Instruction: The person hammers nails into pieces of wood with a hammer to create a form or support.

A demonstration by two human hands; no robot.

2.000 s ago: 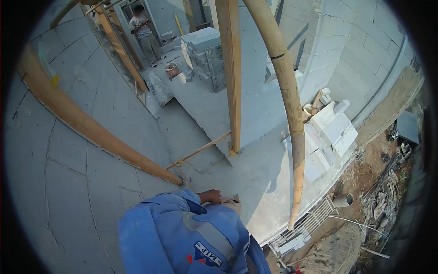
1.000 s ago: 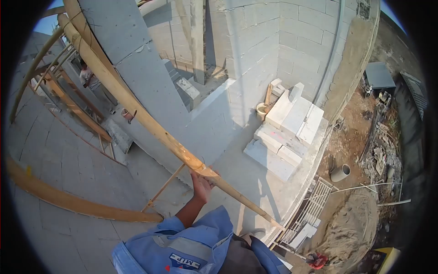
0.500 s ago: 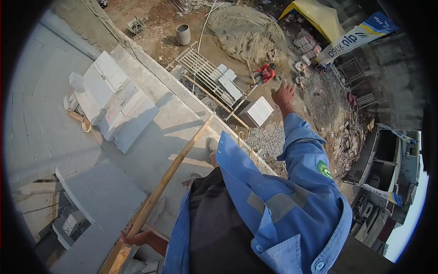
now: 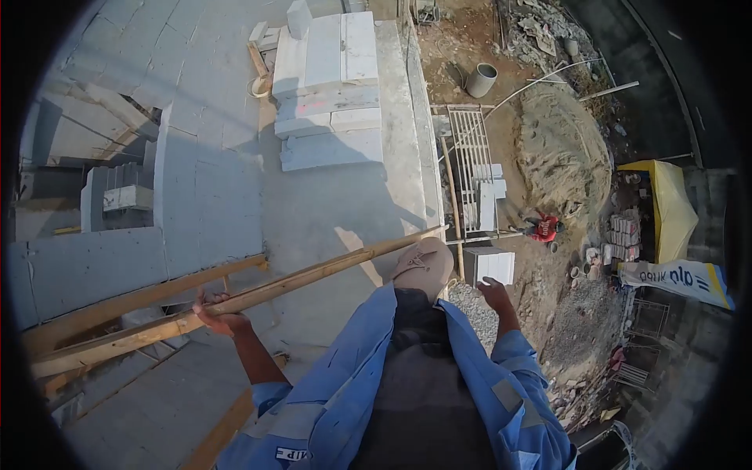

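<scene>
My left hand (image 4: 220, 315) is closed around a long wooden beam (image 4: 309, 291), its fingers wrapped from beneath. The beam slants across the view, one end at the lower left and the other near the concrete edge (image 4: 432, 188). My right hand (image 4: 495, 293) is held out over the drop, fingers apart, with nothing in it. In this view it overlaps the ground far below, close to a white block stack (image 4: 489, 266). A beige cap-like item (image 4: 423, 269) with a dark mark shows at the top of my dark shirt, between the flaps of my blue jacket (image 4: 337, 376).
Light blocks (image 4: 333, 98) are stacked on the slab. An opening (image 4: 117, 188) lies at the left beside a block wall. Below the edge are a metal frame (image 4: 470, 168), a sand heap (image 4: 560, 141), gravel (image 4: 474, 309) and a person in red (image 4: 546, 227).
The view has swung round, so the slab now fills the left and middle. My right arm has come down and closer in; my left hand still holds the beam, which now lies flatter.
</scene>
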